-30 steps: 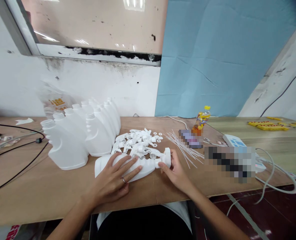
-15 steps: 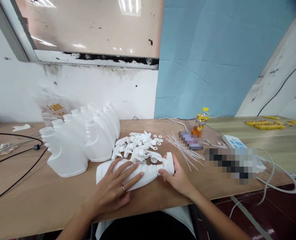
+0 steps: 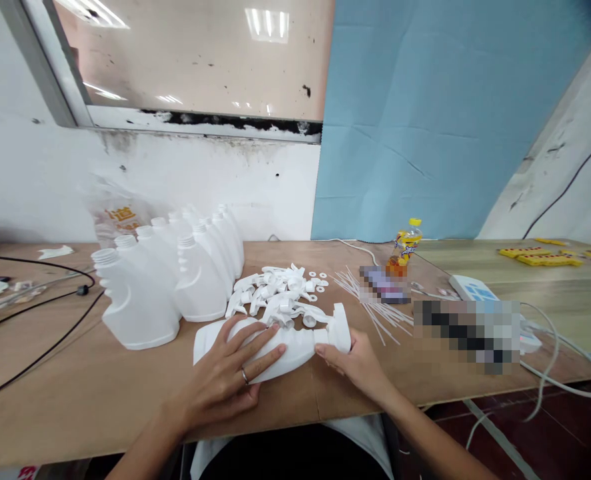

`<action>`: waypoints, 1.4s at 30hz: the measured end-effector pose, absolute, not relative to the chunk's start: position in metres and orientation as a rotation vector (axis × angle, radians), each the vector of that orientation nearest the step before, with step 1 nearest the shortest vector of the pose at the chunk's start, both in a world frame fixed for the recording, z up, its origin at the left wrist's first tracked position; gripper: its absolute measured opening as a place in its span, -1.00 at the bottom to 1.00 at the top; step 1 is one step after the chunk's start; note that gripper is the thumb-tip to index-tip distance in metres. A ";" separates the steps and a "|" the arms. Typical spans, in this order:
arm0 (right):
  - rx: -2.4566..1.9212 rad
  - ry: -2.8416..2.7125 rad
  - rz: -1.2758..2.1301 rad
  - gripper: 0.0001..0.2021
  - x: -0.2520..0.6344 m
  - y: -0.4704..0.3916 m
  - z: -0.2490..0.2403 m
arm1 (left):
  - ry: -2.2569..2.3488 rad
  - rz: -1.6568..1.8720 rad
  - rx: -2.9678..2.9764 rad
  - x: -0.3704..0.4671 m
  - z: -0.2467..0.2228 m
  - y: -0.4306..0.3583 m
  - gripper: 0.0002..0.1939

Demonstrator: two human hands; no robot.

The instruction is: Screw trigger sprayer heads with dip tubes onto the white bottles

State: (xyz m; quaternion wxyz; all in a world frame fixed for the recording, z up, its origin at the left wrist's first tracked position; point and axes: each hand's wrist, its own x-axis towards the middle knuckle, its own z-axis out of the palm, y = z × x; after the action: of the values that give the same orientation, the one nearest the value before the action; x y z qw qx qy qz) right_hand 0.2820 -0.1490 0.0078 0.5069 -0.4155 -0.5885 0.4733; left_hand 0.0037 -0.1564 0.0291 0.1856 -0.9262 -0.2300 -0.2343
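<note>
A white plastic bottle lies on its side near the table's front edge, neck pointing right. Over its body spreads my left hand, thumb below and fingers across the top, gripping it against the table; a ring is on one finger. At the neck sits a white trigger spray head. My right hand is closed around the lower side of that head, thumb near the collar and the other fingers partly hidden. Just behind the bottle is a pile of loose trigger spray heads.
Several uncapped white bottles stand upright at left. Small white washers and thin white tubes lie behind the hands. A drink bottle, a power strip and cables are at right. Black cables cross the left side.
My right hand has shifted its grip on the spray head, its fingers drawing away from the top toward the lower right. The left hand keeps its hold. The view has shifted slightly.
</note>
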 end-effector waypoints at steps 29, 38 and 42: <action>-0.923 -1.689 1.337 -0.48 0.280 -0.151 -0.001 | -0.977 -0.561 -2.500 0.056 0.030 -0.156 -0.45; -0.893 -1.738 1.261 -0.51 0.280 -0.153 0.001 | -0.939 -0.593 -2.475 0.054 0.026 -0.161 -0.46; -0.915 -1.721 1.206 -0.54 0.289 -0.151 0.007 | -0.949 -0.711 -2.496 0.054 0.036 -0.169 -0.21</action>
State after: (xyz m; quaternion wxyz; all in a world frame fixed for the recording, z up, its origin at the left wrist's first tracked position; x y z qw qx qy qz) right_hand 0.2892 -0.1514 0.0068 0.4121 -0.3636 -0.6842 0.4794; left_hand 0.0542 -0.1695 0.0365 0.1880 -0.8871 -0.3374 -0.2527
